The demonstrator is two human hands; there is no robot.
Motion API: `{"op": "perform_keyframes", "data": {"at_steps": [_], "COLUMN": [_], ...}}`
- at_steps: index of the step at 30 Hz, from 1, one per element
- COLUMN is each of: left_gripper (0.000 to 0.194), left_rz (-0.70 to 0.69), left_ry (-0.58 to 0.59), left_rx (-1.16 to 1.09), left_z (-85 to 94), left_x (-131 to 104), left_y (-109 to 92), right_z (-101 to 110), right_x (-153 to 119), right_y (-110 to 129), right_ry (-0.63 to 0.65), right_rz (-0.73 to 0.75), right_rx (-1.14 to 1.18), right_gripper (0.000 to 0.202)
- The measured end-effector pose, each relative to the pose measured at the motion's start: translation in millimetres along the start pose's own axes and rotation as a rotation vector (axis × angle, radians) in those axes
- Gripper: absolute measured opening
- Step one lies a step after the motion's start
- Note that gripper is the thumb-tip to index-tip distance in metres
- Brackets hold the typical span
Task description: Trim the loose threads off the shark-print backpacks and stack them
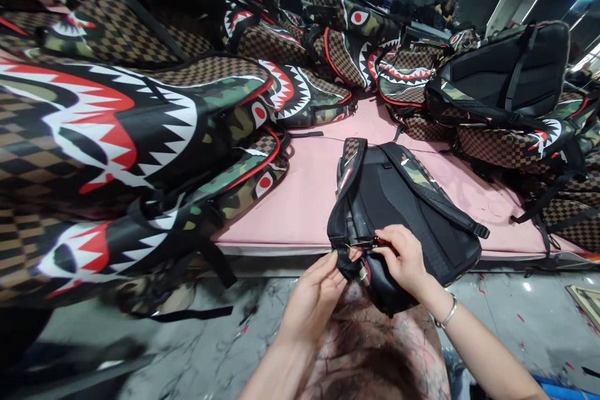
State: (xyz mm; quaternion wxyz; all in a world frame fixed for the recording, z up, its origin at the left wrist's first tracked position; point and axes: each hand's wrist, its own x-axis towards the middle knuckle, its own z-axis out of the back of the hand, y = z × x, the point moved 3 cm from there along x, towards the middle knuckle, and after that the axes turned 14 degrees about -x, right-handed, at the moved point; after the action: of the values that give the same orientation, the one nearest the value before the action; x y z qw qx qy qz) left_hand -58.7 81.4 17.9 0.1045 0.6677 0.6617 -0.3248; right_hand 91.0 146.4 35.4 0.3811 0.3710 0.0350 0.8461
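Observation:
A black backpack (398, 200) lies back panel up at the table's front edge, its lower end hanging over toward me. Its padded shoulder straps and a brown checkered patch show. My left hand (319, 284) pinches the black strap end (345, 262) at the bag's near left corner. In my right hand (402, 256) is a small pair of thread snips (363, 242), fingers closed around it, with a bit of red at the grip. Its thin blades point left, close to a light thread by the left fingertips. Whether the blades touch the thread I cannot tell.
A pink-covered table (290, 200) bears piles of shark-mouth backpacks (154, 119) on the left, with more bags (501, 81) on the right. Loose straps (218, 262) hang over the front edge at left. Scraps lie on the marbled floor (506, 319). A person (443, 12) is far back.

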Motion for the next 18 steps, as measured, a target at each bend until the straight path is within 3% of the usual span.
{"op": "perform_keyframes", "data": {"at_steps": [8,18], "left_gripper": [0.02,0.015], "left_rz": [0.005,-0.017], "left_ry": [0.006,0.06], "left_rx": [-0.022,0.018], "left_z": [-4.8,-0.5], "left_x": [-2,-2], "left_y": [5,7], "right_z": [2,4], "right_x": [5,6], "right_y": [14,18], "right_ry": [0.007,0.038], "right_rz": [0.168,0.179], "right_rx": [-0.204,-0.31], "right_gripper": [0.022,0.026]}}
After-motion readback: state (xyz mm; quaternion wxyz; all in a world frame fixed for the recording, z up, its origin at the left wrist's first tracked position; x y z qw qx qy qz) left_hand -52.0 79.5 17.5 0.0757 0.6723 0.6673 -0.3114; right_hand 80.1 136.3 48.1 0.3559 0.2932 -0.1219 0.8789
